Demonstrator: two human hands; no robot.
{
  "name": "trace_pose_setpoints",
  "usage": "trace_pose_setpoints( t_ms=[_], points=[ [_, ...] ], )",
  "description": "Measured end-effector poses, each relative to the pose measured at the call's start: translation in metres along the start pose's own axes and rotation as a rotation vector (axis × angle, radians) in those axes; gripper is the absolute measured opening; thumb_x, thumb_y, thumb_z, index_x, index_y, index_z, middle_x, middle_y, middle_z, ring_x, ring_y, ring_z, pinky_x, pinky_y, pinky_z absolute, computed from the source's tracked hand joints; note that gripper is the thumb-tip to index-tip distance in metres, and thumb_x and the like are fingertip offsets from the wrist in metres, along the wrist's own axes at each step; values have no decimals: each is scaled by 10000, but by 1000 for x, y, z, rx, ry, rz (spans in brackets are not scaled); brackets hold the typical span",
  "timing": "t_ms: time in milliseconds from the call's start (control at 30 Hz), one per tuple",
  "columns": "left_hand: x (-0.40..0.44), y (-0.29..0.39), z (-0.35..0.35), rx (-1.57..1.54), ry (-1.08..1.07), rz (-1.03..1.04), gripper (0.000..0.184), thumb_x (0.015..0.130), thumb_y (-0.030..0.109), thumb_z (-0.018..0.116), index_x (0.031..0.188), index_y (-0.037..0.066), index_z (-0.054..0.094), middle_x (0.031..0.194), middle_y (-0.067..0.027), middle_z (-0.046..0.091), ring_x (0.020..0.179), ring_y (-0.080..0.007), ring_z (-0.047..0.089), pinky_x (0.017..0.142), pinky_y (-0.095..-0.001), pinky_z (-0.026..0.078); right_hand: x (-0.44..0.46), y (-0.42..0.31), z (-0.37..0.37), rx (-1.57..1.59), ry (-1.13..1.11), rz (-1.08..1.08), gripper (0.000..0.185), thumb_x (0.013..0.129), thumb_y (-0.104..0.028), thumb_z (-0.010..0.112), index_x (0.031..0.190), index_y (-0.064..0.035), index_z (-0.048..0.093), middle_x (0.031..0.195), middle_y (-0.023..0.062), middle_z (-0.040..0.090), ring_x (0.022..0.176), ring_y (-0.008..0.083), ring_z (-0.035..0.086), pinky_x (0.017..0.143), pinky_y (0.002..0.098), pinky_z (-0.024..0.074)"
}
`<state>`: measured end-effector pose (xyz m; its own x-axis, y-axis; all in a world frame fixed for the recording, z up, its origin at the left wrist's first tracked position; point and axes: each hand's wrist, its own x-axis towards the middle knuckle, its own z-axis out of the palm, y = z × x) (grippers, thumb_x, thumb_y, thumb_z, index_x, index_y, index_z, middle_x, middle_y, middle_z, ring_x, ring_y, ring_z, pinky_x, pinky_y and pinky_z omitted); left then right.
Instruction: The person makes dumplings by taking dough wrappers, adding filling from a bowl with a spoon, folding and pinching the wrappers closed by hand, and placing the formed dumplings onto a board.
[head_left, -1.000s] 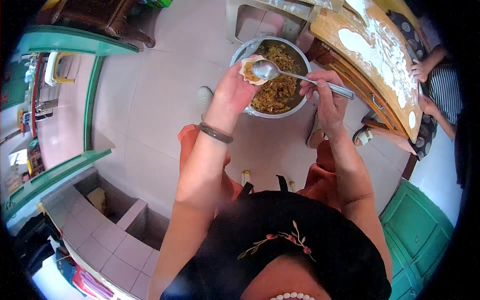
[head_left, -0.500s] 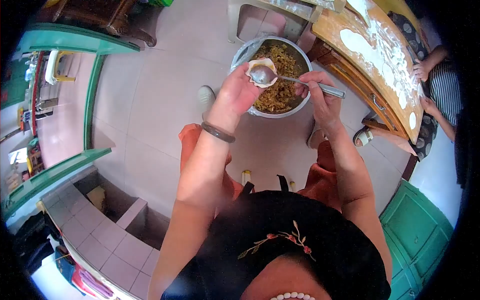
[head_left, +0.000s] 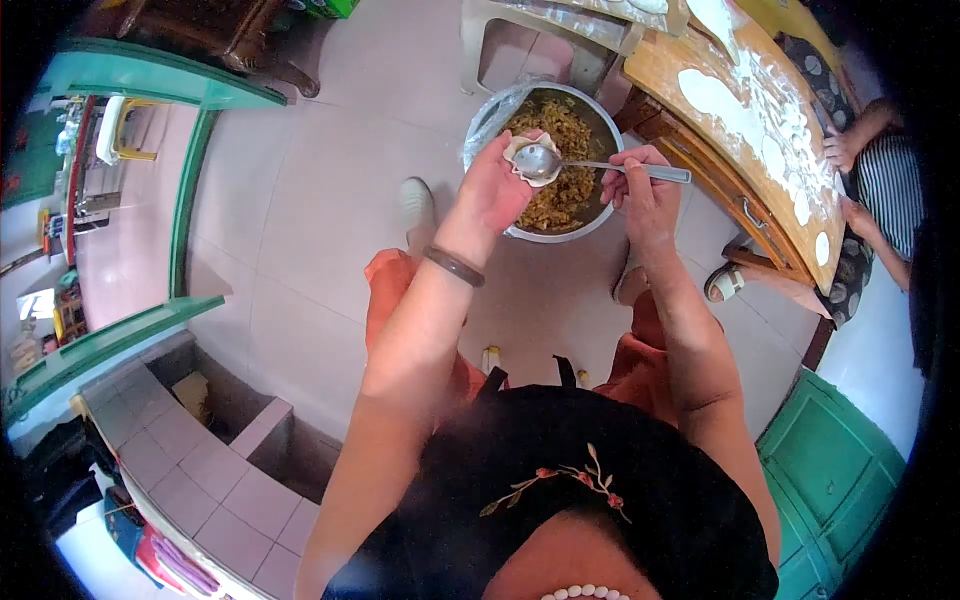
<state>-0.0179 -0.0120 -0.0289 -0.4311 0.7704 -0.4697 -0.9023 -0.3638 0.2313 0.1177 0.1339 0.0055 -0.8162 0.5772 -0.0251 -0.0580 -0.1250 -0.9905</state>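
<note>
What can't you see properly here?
All in the head view:
The middle of the small, round, cream dough wrapper: hidden by the silver metal spoon.
Some brown chopped filling in the big round metal bowl: behind the left hand and wrapper.
The head of the other person in grey stripes: cut off by the dark edge.
Things beyond the green doorway: too small.

The pale, ruffled-edged dough wrapper lies cupped beneath the silver spoon, over brown chopped filling.
</note>
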Motion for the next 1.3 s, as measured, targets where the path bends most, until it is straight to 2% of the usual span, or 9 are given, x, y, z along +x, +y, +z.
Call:
trace_pose_setpoints(
  t_ms=[100, 233, 433, 533, 767, 867, 1067, 1167, 1300],
  points=[
    [-4, 1, 8, 98, 57, 79, 416, 1003, 215, 271, 1256, -71, 435, 1270, -188, 501, 1185, -298, 485, 1046, -436, 362, -9, -15, -2, 26, 88, -3, 144, 939, -107, 461, 904, -19, 569, 700, 36, 589, 560, 76, 527, 501, 208, 403],
    [2, 6, 1, 49, 146, 111, 372, 1000, 230, 327, 1183, -49, 490, 1215, -165, 548, 1138, -295, 521, 1013, -422, 401, -13, -33, -10, -74, 177, -209, 159, 906, -79, 436, 824, -22, 560, 696, 29, 530, 605, 72, 486, 541, 213, 394],
    [-7, 11, 14, 0, 60, 49, 448, 1007, 235, 242, 1340, -52, 328, 1396, -195, 385, 1290, -320, 380, 1108, -475, 262, 11, 0, -13, -466, 50, -558, 190, 943, -130, 413, 858, -6, 529, 812, 73, 520, 678, 175, 496, 628, 271, 416],
    [-9, 12, 18, -1, 11, 1, 453, 1007, 236, 224, 1350, -44, 319, 1403, -198, 374, 1290, -329, 378, 1107, -493, 256, 20, 21, 1, -415, -155, -694, 81, 903, -85, 500, 925, -15, 535, 862, 111, 532, 722, 253, 547, 663, 301, 455],
    [-17, 19, 21, -7, -74, -77, 445, 1006, 244, 227, 1343, -28, 329, 1380, -194, 399, 1271, -330, 399, 1084, -517, 281, 2, 27, 27, -799, -232, -699, 517, 626, 29, 708, 1084, -121, 520, 1138, 119, 502, 858, 285, 640, 654, 346, 562],
    [-18, 21, 13, 3, -103, -94, 440, 1015, 280, 249, 1314, -23, 361, 1334, -183, 447, 1226, -321, 452, 1043, -512, 344, 6, 36, 30, -857, -200, -834, 423, 638, 24, 735, 1009, -83, 562, 1018, 123, 531, 858, 294, 598, 634, 346, 526],
    [-19, 18, 7, 51, -175, -95, 408, 1007, 266, 334, 1318, 4, 373, 1293, -148, 487, 1183, -292, 487, 992, -501, 397, 10, 18, 35, -750, -185, -774, 196, 665, 30, 702, 816, -57, 611, 923, 98, 562, 771, 254, 627, 609, 337, 521],
    [-27, 18, 18, 186, -217, -69, 388, 990, 245, 418, 1311, 26, 406, 1253, -113, 520, 1140, -247, 521, 955, -461, 451, 10, 9, 39, -624, -132, -596, 186, 706, 16, 702, 851, -49, 606, 903, 104, 563, 749, 255, 619, 597, 318, 498],
    [-35, 11, 29, 495, -233, -41, 360, 947, 167, 529, 1276, 34, 467, 1199, -65, 551, 1058, -170, 568, 887, -367, 523, 16, 2, 35, -570, -99, -561, 172, 738, 2, 700, 867, -40, 596, 901, 110, 566, 735, 257, 598, 615, 309, 483]
  ],
)
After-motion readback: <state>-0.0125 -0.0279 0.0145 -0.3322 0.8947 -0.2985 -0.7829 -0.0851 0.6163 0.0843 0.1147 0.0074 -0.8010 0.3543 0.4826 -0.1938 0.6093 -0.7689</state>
